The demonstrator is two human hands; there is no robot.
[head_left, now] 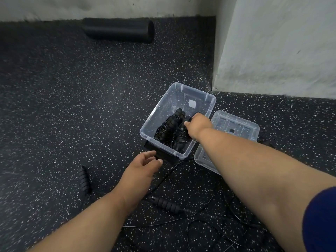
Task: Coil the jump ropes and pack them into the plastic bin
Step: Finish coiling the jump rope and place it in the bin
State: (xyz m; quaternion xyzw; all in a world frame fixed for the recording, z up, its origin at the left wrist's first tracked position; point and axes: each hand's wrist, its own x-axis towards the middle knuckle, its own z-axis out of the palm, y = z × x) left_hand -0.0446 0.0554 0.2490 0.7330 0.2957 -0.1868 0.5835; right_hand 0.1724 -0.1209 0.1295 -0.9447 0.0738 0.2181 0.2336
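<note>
A clear plastic bin stands on the speckled black floor. Inside it lie two coiled black jump ropes: one bundle on the left, a second bundle beside it. My right hand reaches into the bin and grips the second bundle at its handles. My left hand hovers just before the bin's near corner, fingers relaxed and holding nothing. A loose jump rope lies uncoiled near me, with one handle under my left wrist and another handle to the left.
The bin's clear lid lies to the right of the bin, partly under my right arm. A black foam roller rests by the far wall. A white wall corner juts out at the right. Thin rope cable sprawls near my arms.
</note>
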